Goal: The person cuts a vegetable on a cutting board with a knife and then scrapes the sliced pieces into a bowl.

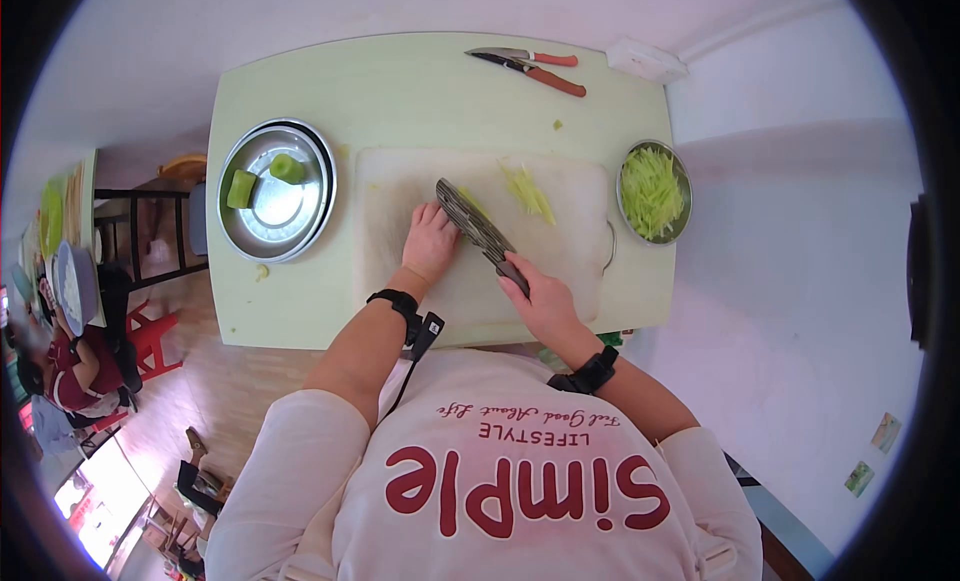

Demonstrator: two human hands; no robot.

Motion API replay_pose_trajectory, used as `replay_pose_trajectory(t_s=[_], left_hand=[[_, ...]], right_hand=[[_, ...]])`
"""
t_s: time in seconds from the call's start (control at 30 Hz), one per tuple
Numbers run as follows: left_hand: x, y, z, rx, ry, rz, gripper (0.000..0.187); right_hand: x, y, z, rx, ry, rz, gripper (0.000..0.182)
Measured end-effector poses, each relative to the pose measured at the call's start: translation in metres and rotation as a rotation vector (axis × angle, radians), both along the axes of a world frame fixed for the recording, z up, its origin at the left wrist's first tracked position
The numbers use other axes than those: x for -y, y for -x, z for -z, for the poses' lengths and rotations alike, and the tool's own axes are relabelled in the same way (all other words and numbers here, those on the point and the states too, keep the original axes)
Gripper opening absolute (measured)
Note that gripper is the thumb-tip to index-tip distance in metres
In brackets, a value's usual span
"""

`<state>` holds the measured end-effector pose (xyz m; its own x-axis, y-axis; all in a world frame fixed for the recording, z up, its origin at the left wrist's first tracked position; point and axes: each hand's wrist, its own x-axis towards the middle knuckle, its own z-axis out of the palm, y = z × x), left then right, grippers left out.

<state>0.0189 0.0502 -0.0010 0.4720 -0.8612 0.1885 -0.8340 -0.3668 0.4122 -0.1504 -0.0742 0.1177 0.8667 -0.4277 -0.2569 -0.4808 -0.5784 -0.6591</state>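
Note:
My right hand (547,301) is wrapped round the handle of a kitchen knife (476,227) with a dark, streaked blade. The blade slants across a white cutting board (560,291). Close against its left side is my left hand (430,243), fingers bent and pressed together on the board; whatever lies under them is hidden. A little pale green vegetable (472,202) shows just past the blade. Farther right on the board lies a small heap of light green shreds (529,193).
Stacked metal pans (262,243) at the left hold two green vegetable chunks (241,189). At the right, a metal bowl (683,216) contains green shreds (652,193). Two knives (545,76) with reddish handles lie at the back. Another person (75,366) sits far left.

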Motion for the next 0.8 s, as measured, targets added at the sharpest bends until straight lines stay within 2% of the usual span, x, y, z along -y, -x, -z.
replay_pose_trajectory(t_s=[0.1,0.2,0.37,0.43,0.5,0.6,0.8], left_hand=[[-0.001,0.000,0.000,-0.009,-0.014,0.006,0.024],[-0.001,0.000,0.003,0.011,-0.011,0.005,0.024],[0.004,-0.003,0.007,0.058,-0.004,-0.009,0.026],[0.001,0.000,0.006,-0.007,-0.044,0.004,0.026],[0.002,-0.001,0.007,-0.003,-0.058,0.001,0.026],[0.002,0.000,0.003,0.002,0.057,0.004,0.025],[0.002,0.001,0.009,-0.015,0.074,-0.007,0.024]], right_hand=[[-0.005,0.000,0.002,-0.008,0.088,-0.036,0.041],[-0.009,-0.003,-0.003,-0.096,0.067,-0.039,0.041],[-0.009,-0.004,0.004,-0.020,0.093,-0.025,0.044],[-0.010,-0.005,0.001,-0.002,0.096,-0.023,0.044],[-0.008,-0.010,-0.008,-0.138,0.029,-0.017,0.045],[-0.008,-0.012,-0.007,-0.162,0.046,-0.015,0.046],[-0.009,-0.014,-0.012,-0.241,0.075,-0.012,0.046]])
